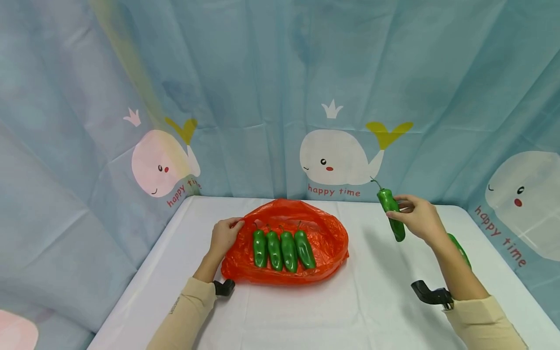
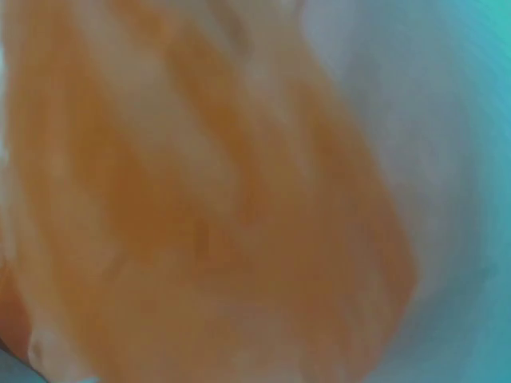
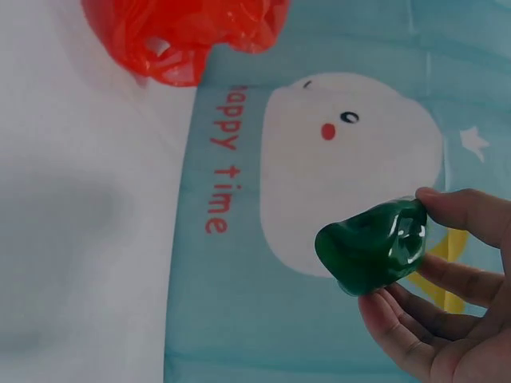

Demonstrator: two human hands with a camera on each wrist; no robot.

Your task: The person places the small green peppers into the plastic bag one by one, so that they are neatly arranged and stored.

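My right hand (image 1: pixel 421 218) holds a green pepper (image 1: pixel 391 209) above the right side of the table, its stem pointing up and left. In the right wrist view the thumb and fingers pinch that pepper (image 3: pixel 371 247) from its sides. At the left, my left hand (image 1: pixel 224 237) pinches the rim of a red plastic bag (image 1: pixel 337 233), which lies spread wide. Several green peppers (image 1: pixel 289 250) lie side by side in the bag, stems toward the back. The left wrist view is filled by blurred orange-looking plastic (image 2: pixel 215 239); the fingers do not show there.
Another green pepper (image 1: pixel 459 249) lies on the white table (image 1: pixel 306 316) at the right, partly hidden behind the right forearm. A blue curtain (image 1: pixel 262 97) with whale prints hangs behind the table and along both sides. Each wrist carries a black camera mount (image 1: pixel 430 294).
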